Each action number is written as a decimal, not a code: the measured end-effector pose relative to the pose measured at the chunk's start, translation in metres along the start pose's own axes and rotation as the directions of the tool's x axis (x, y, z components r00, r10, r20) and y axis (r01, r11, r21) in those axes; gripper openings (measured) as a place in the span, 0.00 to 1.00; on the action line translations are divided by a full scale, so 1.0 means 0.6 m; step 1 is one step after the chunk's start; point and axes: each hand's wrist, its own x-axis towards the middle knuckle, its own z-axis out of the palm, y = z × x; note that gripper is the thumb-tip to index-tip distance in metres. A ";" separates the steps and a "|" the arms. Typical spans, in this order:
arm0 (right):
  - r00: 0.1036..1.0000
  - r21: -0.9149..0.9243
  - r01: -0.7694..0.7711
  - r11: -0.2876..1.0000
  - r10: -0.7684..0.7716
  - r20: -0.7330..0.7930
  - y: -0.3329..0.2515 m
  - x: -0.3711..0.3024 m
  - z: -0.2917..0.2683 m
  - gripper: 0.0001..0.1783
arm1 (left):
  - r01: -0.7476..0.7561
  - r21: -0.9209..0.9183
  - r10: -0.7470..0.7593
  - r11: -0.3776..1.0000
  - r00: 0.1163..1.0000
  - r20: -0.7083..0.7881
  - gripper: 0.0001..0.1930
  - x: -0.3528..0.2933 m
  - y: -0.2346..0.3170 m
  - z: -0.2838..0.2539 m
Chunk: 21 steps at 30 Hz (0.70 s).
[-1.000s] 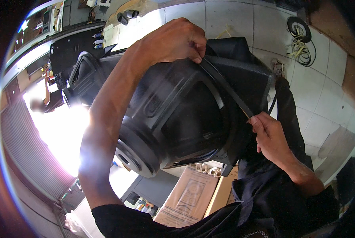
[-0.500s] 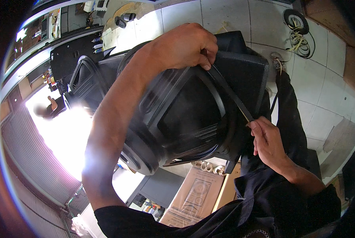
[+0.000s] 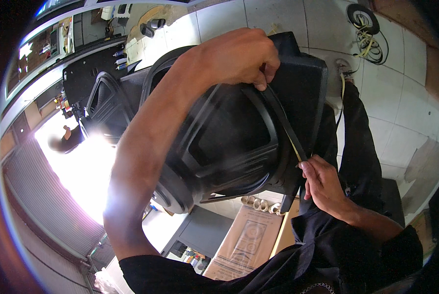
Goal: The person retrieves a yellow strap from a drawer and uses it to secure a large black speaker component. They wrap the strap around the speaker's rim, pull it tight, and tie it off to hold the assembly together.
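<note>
Left hand: thumb and fingers pinched together on upper part of black strip. Right hand: also clamped on the strip, thumb and fingertips at its lower part. Strip spans the gap between both hands, slanting down to the right, yellowish edge showing near right hand. It lies over or just in front of the right side of the large black speaker; contact along the middle, can't tell. Left forearm crosses in front of the speaker. Thin yellow-and-black band hangs beside dark trouser leg, near shoe; whether it joins the strip, can't tell. Below speaker: row of rolls, then printed cardboard box. Upper right: coil of yellow and black band on white tile floor. Far left: blurred person beside bright opening, ribbed shutter below.
</note>
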 end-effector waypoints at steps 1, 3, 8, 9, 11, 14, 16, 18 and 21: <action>1.000 0.006 -0.009 1.000 0.009 0.002 0.003 -0.002 0.001 0.17 | 0.005 0.000 -0.005 1.000 1.000 0.016 0.07 0.004 0.003 0.000; 1.000 0.019 -0.029 0.999 0.029 0.002 0.010 -0.007 0.002 0.17 | 0.011 -0.001 -0.011 1.000 0.999 0.048 0.07 0.012 0.009 0.001; 0.997 0.046 -0.055 0.997 0.053 0.050 0.029 -0.025 0.012 0.17 | 0.031 0.012 -0.031 0.999 0.997 0.072 0.07 0.013 0.022 0.006; 0.997 0.059 -0.061 0.996 0.057 0.059 0.033 -0.027 0.015 0.17 | 0.017 0.013 -0.018 1.000 0.997 0.074 0.07 0.014 0.021 0.007; 0.998 0.064 -0.043 0.997 0.039 0.052 0.044 -0.032 0.021 0.18 | -0.031 0.035 0.029 0.999 0.997 0.067 0.07 0.016 0.021 0.014; 0.999 0.090 -0.041 0.995 0.038 0.035 0.048 -0.039 0.027 0.19 | -0.044 0.036 0.040 0.998 0.995 0.096 0.07 0.020 0.030 0.019; 0.998 0.103 -0.058 0.993 0.055 0.034 0.052 -0.044 0.028 0.19 | -0.046 0.045 0.041 0.998 0.993 0.109 0.07 0.023 0.039 0.021; 0.996 0.103 -0.079 0.992 0.074 0.051 0.058 -0.052 0.027 0.18 | -0.053 0.076 0.046 0.996 0.994 0.102 0.07 0.022 0.047 0.021; 0.997 0.129 -0.055 0.990 0.047 0.068 0.073 -0.064 0.038 0.16 | -0.092 0.066 0.082 0.994 0.988 0.134 0.06 0.022 0.050 0.026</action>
